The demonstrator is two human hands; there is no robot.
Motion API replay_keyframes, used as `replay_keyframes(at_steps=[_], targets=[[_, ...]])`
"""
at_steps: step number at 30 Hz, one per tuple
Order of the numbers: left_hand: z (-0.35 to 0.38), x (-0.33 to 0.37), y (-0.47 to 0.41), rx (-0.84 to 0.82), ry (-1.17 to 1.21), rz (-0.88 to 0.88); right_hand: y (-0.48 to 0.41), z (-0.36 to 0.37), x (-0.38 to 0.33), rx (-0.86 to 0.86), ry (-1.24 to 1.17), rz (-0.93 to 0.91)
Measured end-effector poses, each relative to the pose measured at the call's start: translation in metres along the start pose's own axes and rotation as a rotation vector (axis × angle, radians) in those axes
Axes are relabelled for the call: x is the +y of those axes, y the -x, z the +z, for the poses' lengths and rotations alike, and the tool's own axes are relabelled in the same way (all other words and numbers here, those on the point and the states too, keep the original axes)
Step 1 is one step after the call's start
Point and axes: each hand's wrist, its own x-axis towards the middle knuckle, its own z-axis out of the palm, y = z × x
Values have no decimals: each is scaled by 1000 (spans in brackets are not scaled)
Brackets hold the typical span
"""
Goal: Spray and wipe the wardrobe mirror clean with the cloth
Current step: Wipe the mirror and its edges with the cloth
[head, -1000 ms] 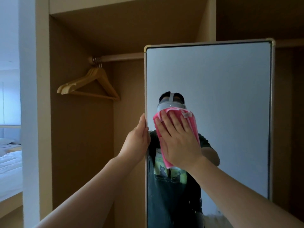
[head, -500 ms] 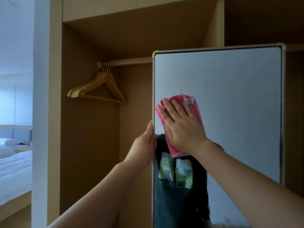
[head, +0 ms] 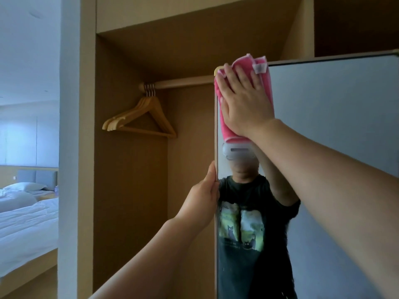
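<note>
The wardrobe mirror fills the right half of the head view, in a thin pale frame. A pink cloth lies flat against its top left corner. My right hand presses on the cloth with the palm and spread fingers. My left hand grips the mirror's left edge lower down, thumb along the frame. The glass reflects a person in a dark printed shirt. No spray bottle is in view.
Left of the mirror is an open wardrobe bay with a wooden rail and several wooden hangers. A white pillar stands further left, with a bed beyond it.
My right hand has slid the cloth up the glass from the middle left to the top left corner. My left hand stays gripped on the mirror's edge.
</note>
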Motion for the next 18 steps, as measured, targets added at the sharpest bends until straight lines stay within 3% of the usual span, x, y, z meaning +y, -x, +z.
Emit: replay_keyframes(at_steps=[18], targets=[[4, -6, 6, -11, 28, 40, 56, 18, -32, 45, -52, 43]])
